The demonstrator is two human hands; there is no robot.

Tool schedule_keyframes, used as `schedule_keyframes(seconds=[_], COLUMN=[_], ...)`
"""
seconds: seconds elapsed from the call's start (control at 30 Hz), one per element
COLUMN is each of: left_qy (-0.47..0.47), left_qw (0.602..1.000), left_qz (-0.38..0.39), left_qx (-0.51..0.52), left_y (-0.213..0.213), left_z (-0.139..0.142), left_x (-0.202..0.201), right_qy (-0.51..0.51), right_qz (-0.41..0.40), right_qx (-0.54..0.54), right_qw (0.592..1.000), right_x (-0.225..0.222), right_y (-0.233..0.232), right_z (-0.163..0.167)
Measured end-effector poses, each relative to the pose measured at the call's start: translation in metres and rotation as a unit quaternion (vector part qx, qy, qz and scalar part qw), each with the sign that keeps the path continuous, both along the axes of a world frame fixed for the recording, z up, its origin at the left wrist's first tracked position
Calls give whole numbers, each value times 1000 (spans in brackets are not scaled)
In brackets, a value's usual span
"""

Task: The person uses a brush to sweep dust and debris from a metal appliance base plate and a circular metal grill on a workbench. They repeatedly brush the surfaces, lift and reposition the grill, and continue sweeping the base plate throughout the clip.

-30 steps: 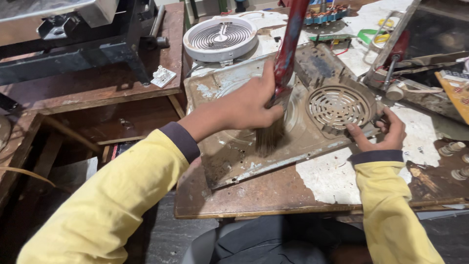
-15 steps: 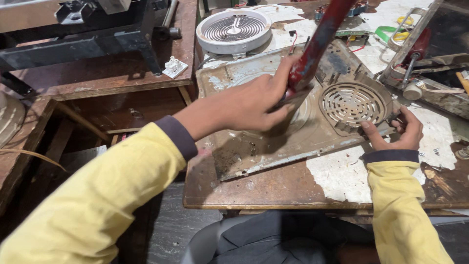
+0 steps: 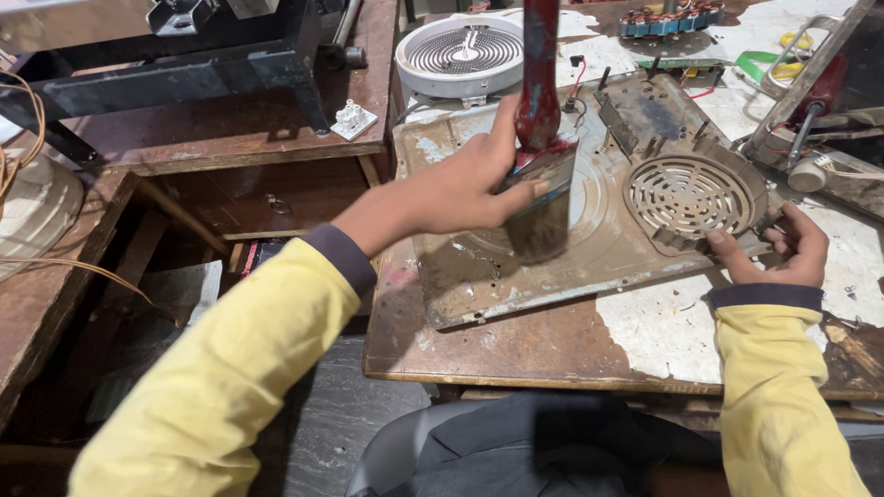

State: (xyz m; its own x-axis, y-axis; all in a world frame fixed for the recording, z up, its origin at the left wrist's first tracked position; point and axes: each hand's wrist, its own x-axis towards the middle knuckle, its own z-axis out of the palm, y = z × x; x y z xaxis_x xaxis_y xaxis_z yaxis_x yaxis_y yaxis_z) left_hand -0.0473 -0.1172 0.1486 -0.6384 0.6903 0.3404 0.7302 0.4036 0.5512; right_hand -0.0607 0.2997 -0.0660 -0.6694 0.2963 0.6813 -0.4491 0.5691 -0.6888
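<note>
Change: since half a second ago the left hand [image 3: 465, 189] has drawn nearer and the brush [image 3: 540, 175] now stands more upright over the metal plate's middle; the right hand stays at the grille's near edge.
Far-left bench: a dark metal frame [image 3: 184, 64] and a small white terminal block [image 3: 351, 118] lie on a brown wooden surface.
Left hand: fingers closed fully around the brush, thumb across the ferrule, yellow sleeve with a dark cuff behind it.
Brush: red, paint-worn handle pointing far and up, dark bristles hanging down just over the plate; I cannot tell whether they touch it.
Round heater coil: a white disc [image 3: 460, 55] sits far of the plate, just beside its far-left corner.
Metal plate: a dirty grey panel [image 3: 479, 267] lies flat on the tabletop [image 3: 552, 345], near the middle.
Grille: a round slotted guard [image 3: 689, 196] is fixed at the plate's right end.
Right hand: the hand [image 3: 778, 253] has its fingers curled loosely, tips touching the plate's right edge beside the grille, gripping nothing whole.
</note>
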Motion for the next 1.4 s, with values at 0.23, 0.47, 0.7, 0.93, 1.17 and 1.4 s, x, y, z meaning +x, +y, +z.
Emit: schedule_keyframes(seconds=[0.23,0.47,0.7,0.93,1.17,1.4], left_qy=[-89,19,16,49,0,-45], left_qw=[993,997,996,990,990,994], left_qz=[21,37,90,104,111,97], left_qx=[-75,-60,-5,76,86,29], left_y=[-1,-25,-27,-34,-20,-38], left_z=[-3,9,0,-12,-33,-33], left_x=[20,30,24,7,2,10], right_qy=[33,37,46,44,43,42], right_qz=[60,80,79,72,64,76], right_qx=[-49,-88,-70,-54,-44,-56], right_qw=[996,992,993,995,996,995], right_x=[-10,-20,-22,-27,-30,-34], right_y=[19,39,42,46,49,48], right_z=[-18,-33,-37,-40,-39,-39])
